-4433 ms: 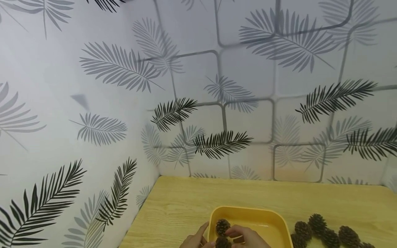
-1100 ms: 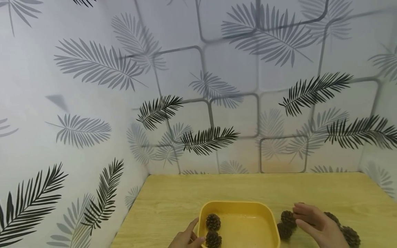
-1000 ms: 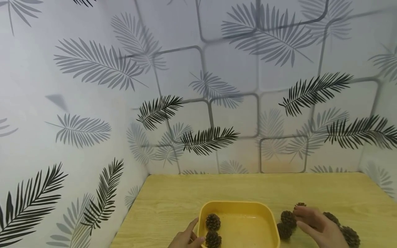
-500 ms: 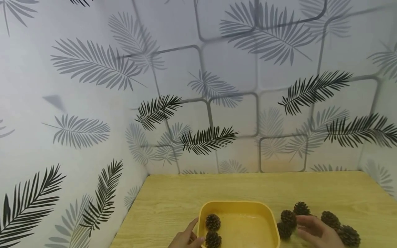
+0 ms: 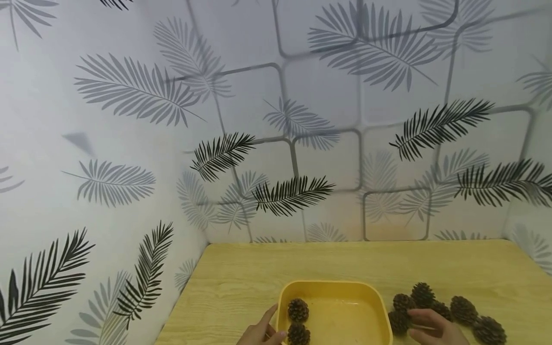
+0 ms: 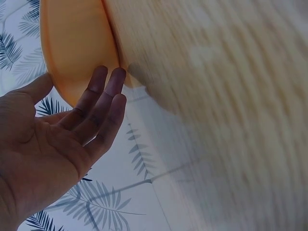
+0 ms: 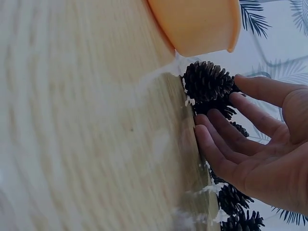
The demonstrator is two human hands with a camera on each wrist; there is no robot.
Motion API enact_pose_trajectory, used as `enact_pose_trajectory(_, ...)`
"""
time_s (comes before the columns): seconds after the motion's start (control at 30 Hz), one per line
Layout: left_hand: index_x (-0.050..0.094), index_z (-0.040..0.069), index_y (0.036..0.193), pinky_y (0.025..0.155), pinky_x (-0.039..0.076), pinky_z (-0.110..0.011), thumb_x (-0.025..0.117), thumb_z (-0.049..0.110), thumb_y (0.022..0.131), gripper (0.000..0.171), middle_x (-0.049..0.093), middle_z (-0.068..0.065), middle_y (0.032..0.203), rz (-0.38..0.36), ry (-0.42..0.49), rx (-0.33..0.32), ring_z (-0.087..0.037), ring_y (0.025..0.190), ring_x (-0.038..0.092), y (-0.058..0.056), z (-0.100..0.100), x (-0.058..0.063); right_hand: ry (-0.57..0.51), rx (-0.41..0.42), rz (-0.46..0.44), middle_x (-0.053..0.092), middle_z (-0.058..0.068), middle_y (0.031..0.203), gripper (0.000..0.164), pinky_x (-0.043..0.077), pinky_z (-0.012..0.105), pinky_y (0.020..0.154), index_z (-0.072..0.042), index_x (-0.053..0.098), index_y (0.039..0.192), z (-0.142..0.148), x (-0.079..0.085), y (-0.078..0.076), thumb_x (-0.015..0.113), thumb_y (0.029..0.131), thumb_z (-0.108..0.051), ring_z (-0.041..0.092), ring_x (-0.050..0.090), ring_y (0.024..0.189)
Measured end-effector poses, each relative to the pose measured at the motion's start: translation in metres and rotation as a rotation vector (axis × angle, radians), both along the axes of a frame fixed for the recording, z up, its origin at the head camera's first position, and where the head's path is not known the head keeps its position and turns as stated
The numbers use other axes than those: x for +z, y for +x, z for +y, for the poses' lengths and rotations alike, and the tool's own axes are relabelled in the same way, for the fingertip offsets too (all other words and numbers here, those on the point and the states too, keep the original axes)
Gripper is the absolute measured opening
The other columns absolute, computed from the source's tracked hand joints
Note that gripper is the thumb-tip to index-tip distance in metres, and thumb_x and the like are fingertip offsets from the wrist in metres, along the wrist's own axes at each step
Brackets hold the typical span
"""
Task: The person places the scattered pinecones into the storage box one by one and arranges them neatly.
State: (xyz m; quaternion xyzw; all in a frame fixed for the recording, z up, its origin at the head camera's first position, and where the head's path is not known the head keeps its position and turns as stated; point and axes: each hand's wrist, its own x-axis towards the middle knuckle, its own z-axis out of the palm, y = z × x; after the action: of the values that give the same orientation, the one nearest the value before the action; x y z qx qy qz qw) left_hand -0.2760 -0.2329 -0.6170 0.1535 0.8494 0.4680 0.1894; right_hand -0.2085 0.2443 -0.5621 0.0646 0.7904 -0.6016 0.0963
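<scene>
One yellow, rounded-rectangular, plastic-looking tray (image 5: pixel 340 314), lower centre; left hand (image 5: pixel 258 331) touching its wall, fingers relaxed; right hand (image 5: pixel 436 328), half-open, visibly gripping nothing, now lower beside loose brown woody pinecones (image 5: pixel 399 323), lower right, seemingly within grasping range; paired pinecones (image 5: pixel 298 310) inside tray.

a pale wall (image 5: pixel 323 91) with grey and black fronds (image 5: pixel 295 195) behind a yellowish wood-grain table (image 5: pixel 233 278)

Rough pinecones (image 5: pixel 463 310), smooth plastic tray (image 5: pixel 340 323) (glossy).

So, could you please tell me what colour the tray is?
The tray is yellow, clearest in the head view.
</scene>
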Motion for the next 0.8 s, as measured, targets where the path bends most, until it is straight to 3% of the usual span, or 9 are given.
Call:
enact_pose_trajectory(0.23, 0.028, 0.007, 0.164, 0.069, 0.059, -0.033, 0.057, 0.06, 0.102, 0.087, 0.073, 0.007, 0.089, -0.007, 0.002, -0.001, -0.015, 0.074, 0.073, -0.002, -0.001, -0.002, -0.019, -0.034, -0.015, 0.059, 0.036, 0.133, 0.067, 0.061, 0.054, 0.081, 0.009, 0.055, 0.139, -0.002, -0.001, -0.002, 0.08, 0.094, -0.033, 0.047, 0.067, 0.109)
enact_pose_trajectory(0.5, 0.028, 0.006, 0.164, 0.068, 0.059, -0.033, 0.057, 0.06, 0.103, 0.087, 0.073, 0.007, 0.088, -0.006, 0.009, -0.007, -0.015, 0.074, 0.073, 0.0, -0.001, -0.004, 0.067, -0.019, 0.019, 0.06, 0.036, 0.129, 0.062, 0.061, 0.054, 0.08, 0.01, 0.057, 0.136, -0.013, 0.0, -0.003, 0.079, 0.094, -0.031, 0.049, 0.067, 0.107)
enact_pose_trajectory(0.8, 0.027, 0.01, 0.165, 0.069, 0.059, -0.032, 0.058, 0.06, 0.102, 0.086, 0.074, 0.007, 0.088, -0.01, 0.021, -0.004, -0.014, 0.075, 0.074, -0.007, -0.008, -0.012, 0.099, -0.015, 0.051, 0.067, 0.028, 0.12, 0.052, 0.06, 0.053, 0.081, 0.01, 0.06, 0.13, -0.022, -0.009, -0.011, 0.08, 0.092, -0.02, 0.04, 0.071, 0.1)
